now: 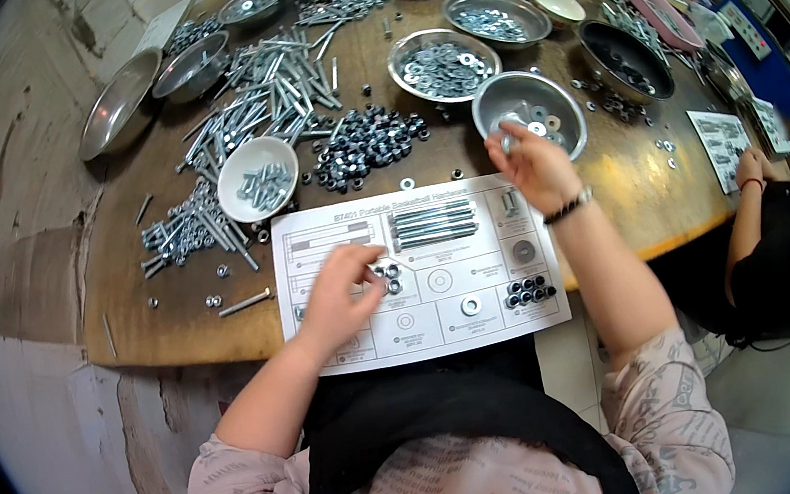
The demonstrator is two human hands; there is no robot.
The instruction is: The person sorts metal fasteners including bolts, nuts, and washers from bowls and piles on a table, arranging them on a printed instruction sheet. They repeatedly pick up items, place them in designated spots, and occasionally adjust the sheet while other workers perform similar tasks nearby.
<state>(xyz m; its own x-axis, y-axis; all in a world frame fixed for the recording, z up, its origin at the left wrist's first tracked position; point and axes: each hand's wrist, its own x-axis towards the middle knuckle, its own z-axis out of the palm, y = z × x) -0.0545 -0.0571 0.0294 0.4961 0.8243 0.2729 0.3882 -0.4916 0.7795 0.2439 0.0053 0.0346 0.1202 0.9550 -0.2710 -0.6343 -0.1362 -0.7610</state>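
Reaching over steel bowl (566,106) beneath right hand (537,166), cannot tell if gripping; could scatter nuts (391,272) just right of half-wide left hand (333,294) by careless brushing.

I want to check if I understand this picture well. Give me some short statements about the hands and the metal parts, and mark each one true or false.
1. The left hand is over the printed sheet. True.
2. The white bowl left of the sheet contains flat washers. False: it contains small silver bolts.
3. The right hand is at a metal bowl with washers in it. True.
4. The large pile of dark nuts lies on the sheet. False: it lies on the table, beyond the sheet's far edge.
5. Long metal rods lie side by side on the sheet. True.
6. The dark bracelet is on the left wrist. False: it is on the right.
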